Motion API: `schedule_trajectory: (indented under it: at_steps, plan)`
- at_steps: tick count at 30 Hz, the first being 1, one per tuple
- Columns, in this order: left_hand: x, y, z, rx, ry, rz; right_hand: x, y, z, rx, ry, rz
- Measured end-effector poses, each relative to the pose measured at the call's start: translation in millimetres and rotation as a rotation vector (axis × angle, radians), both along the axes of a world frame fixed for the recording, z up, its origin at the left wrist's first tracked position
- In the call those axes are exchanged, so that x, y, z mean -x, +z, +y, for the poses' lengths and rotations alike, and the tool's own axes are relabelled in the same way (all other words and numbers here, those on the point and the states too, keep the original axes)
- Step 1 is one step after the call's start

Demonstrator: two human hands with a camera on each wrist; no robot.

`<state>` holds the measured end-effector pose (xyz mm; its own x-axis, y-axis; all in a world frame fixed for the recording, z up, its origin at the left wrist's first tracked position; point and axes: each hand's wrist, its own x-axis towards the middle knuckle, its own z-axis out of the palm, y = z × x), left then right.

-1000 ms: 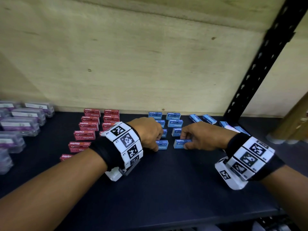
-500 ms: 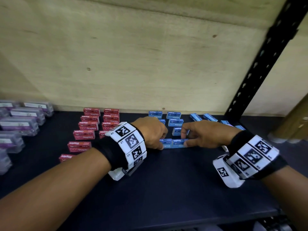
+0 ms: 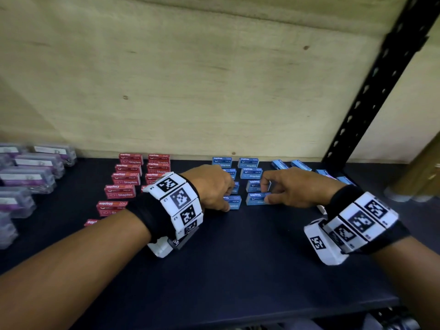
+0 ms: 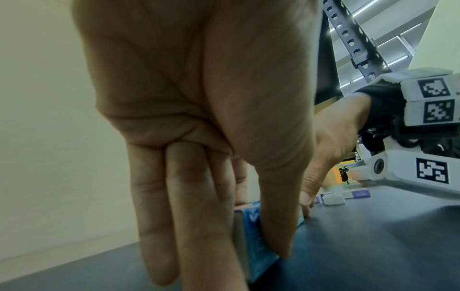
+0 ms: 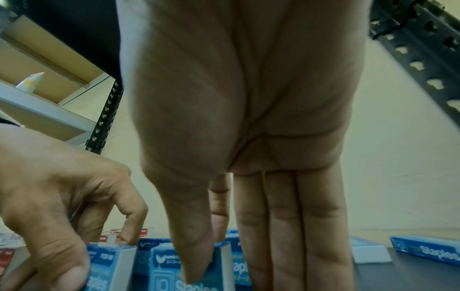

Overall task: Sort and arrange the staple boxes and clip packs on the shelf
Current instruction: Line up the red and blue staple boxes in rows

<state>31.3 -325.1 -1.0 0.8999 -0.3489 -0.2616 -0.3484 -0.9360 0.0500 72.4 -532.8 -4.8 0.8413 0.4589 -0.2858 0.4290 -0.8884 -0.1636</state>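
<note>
On the dark shelf board [image 3: 238,270], the left hand [image 3: 209,186] pinches a small blue cardboard staple box [image 3: 234,202] between thumb and fingers. Just beside it, the right hand [image 3: 292,189] likewise pinches a second blue staple box [image 3: 256,198], both at the near end of the blue rows.

- The left hand [image 3: 212,186] grips the near-left blue staple box [image 3: 234,202] on the dark shelf [image 3: 238,270].
- The right hand [image 3: 289,188] pinches the blue staple box just right of it [image 3: 256,198].
- More blue boxes [image 3: 248,163] line up behind.
- Red staple boxes [image 3: 120,191] form two columns to the left.
- Clear clip packs [image 3: 26,177] sit far left.
</note>
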Motion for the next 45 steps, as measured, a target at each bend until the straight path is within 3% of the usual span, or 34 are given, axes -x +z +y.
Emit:
schedule_trajectory:
  at_steps: [22,30,37,45]
  plan:
    - [10,-4,12,0.092,0.108,0.002,7,5,-12,-0.025,-0.031,0.096]
    - [5,24,18,0.054,0.123,-0.02,-8,19,-44,-0.09,-0.041,0.142]
    - [-37,51,-25,0.048,-0.01,-0.088,-68,40,-89,0.03,-0.184,0.032]
    - [-120,40,-87,-0.009,-0.181,-0.138,-136,34,-102,0.24,-0.247,-0.015]
